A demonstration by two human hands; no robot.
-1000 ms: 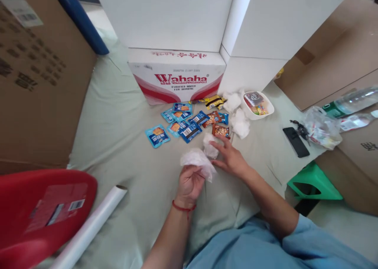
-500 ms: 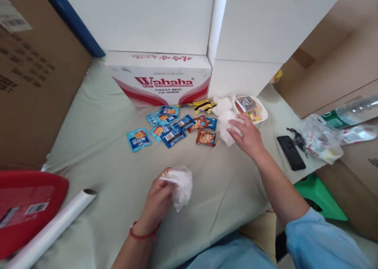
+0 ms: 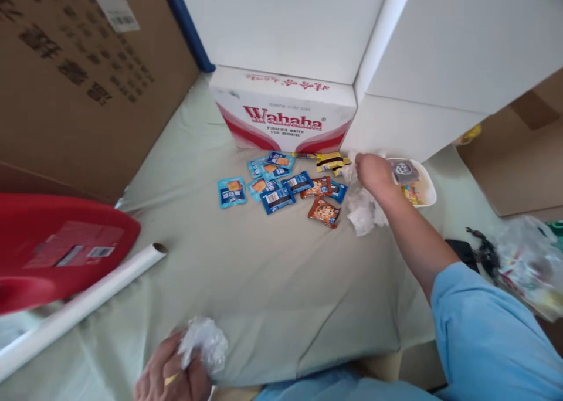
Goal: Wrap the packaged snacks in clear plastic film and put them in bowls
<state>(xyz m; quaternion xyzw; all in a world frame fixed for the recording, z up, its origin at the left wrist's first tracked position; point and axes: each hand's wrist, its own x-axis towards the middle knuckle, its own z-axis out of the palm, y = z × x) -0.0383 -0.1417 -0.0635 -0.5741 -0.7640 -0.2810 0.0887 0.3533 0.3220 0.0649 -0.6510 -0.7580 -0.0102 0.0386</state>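
While my left hand (image 3: 173,369) grips a plastic wad (image 3: 206,342), my right hand (image 3: 373,175) touches an upper bundle (image 3: 353,173)

Where the pale green cloth (image 3: 264,266) nears my lap, my left hand is closed on the crumpled, translucent wad; a gold-coloured ring is worn on one finger. My right arm is extended. Its fingertips are partly hidden, so I cannot tell whether that hand grips the upper bundle. A lower bundle (image 3: 363,214) lies just beside it, nearer me. Noted to the left: yellow packets (image 3: 331,162), brown packets (image 3: 324,211), dark blue packets (image 3: 278,199) and light blue packets (image 3: 231,193). Right of my hand stands a white tub (image 3: 428,187) containing small packets. A Wahaha carton (image 3: 284,118) stands behind. Well apart, at far left, lie a white tube (image 3: 83,306) and a red object (image 3: 65,237).
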